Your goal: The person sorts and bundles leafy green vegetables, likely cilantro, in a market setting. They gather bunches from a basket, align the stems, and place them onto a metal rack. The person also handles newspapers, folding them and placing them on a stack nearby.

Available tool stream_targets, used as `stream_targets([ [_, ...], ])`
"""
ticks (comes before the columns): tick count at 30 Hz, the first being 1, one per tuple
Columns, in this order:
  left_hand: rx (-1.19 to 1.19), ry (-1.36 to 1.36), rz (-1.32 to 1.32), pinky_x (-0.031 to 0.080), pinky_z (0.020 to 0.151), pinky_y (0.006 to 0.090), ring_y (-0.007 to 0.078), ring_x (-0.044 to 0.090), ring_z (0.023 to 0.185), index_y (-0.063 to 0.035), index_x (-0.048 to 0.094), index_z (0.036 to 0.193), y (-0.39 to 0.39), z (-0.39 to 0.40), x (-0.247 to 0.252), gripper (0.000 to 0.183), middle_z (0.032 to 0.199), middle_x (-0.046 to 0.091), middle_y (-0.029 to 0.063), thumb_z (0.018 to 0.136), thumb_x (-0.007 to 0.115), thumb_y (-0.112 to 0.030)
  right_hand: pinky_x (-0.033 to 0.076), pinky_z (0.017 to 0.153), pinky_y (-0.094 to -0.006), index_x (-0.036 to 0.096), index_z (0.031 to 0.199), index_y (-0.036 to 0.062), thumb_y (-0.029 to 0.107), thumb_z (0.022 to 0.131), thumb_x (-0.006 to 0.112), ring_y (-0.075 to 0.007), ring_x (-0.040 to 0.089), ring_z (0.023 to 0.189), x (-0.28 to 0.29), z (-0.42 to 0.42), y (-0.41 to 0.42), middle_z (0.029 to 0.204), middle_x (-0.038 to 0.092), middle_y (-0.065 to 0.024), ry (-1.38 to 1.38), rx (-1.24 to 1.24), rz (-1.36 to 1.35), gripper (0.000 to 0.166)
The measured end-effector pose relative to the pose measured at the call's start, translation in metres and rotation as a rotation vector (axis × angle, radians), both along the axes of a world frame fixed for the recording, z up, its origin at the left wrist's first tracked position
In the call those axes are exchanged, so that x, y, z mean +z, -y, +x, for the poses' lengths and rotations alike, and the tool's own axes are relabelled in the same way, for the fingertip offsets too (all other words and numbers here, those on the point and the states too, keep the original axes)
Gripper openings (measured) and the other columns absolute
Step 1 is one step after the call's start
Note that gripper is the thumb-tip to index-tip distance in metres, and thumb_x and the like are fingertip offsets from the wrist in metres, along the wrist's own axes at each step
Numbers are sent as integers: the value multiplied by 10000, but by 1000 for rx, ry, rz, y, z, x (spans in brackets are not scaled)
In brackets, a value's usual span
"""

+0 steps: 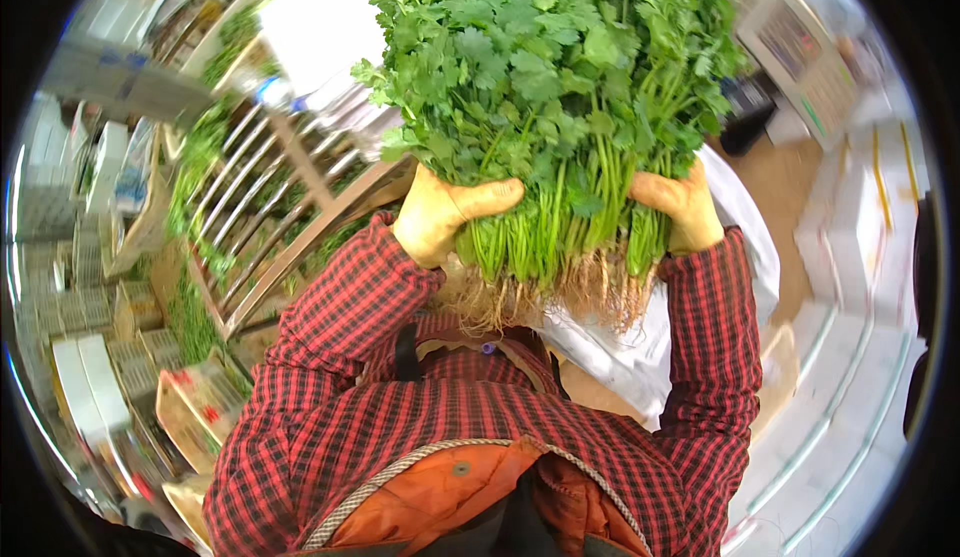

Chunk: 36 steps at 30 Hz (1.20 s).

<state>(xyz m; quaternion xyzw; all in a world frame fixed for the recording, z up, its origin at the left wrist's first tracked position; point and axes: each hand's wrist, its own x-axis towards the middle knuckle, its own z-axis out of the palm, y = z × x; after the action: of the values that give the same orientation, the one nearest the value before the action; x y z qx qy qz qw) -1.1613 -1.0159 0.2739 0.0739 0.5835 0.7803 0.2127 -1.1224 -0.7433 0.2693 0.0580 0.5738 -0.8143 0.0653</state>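
A large bunch of leafy coriander (540, 77) fills the top middle, its leaves pointing away from me. My left hand (450, 212) grips the bunch's left side, with the thumb across the stems. On the right side my right hand (679, 201) holds it in the same way, thumb inward. The fingers of both hands are hidden behind the greens. Between my wrists the stems end in pale, stringy roots (600, 287) that hang towards my body. Under the bunch lies a white sheet or bag (630, 347), partly covered by it.
A slatted metal rack (300, 159) with loose greens stands at the left. Plastic crates (199, 407) are further left. White boxes (847, 227) are stacked at the right. A grey machine with a panel (802, 54), perhaps a scale, is at the upper right.
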Motion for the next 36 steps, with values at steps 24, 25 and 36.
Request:
stream_targets([
  [24, 62, 522, -445, 436, 1052, 388, 316, 509, 1233, 53, 203, 1448, 31, -7, -268, 929, 1412, 380, 294, 759, 812, -83, 519, 669, -415, 647, 1087, 57, 199, 761, 755, -307, 656, 719, -185, 43, 56, 838, 678, -148, -294, -14, 1660, 372],
  [25, 121, 544, -393, 435, 1050, 374, 286, 521, 1212, 23, 243, 1440, 48, -4, -302, 915, 1399, 406, 265, 745, 822, -112, 515, 623, -400, 669, 1021, 64, 201, 757, 761, -290, 648, 651, -178, 53, 79, 757, 675, -128, -190, 129, 1537, 311],
  [36, -536, -1160, -689, 334, 1099, 458, 238, 476, 1303, -119, 635, 1190, -3, -82, -291, 313, 1332, 580, 74, 915, 602, -263, 525, 577, -322, 656, 973, 28, 166, 868, 670, -181, 634, 625, -250, 42, 131, 753, 676, -102, 525, 62, 937, 174],
])
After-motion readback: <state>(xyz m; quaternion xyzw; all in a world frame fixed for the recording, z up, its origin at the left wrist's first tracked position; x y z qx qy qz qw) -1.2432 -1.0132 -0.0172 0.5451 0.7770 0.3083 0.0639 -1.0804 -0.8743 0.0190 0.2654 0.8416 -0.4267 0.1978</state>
